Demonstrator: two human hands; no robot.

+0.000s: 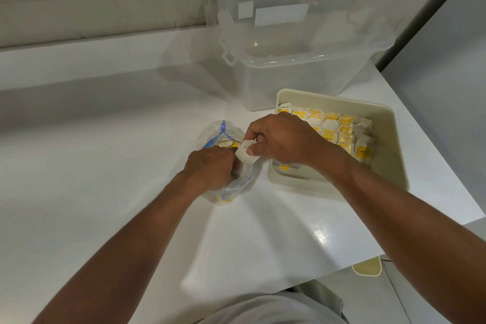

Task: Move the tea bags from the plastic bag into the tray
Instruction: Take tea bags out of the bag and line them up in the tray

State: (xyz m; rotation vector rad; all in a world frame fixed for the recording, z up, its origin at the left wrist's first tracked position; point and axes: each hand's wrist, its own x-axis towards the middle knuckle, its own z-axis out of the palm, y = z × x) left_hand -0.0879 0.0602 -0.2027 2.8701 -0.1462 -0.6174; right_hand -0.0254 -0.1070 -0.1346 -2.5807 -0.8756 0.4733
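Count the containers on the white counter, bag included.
3. A clear bin stands at the back; a beige tray of tea bags sits in front of it; the plastic bag lies left of the tray. None seems hidden.

You are pinching a plain white tea bag (pixel 244 157) in your right hand (pixel 284 138). Under your left hand (pixel 210 169), the clear plastic bag (pixel 217 134) is showing a blue stripe, with yellow print inside. Right of your right hand, the cream tray (pixel 388 139) is holding white tea bags (pixel 330 126) with yellow marks.
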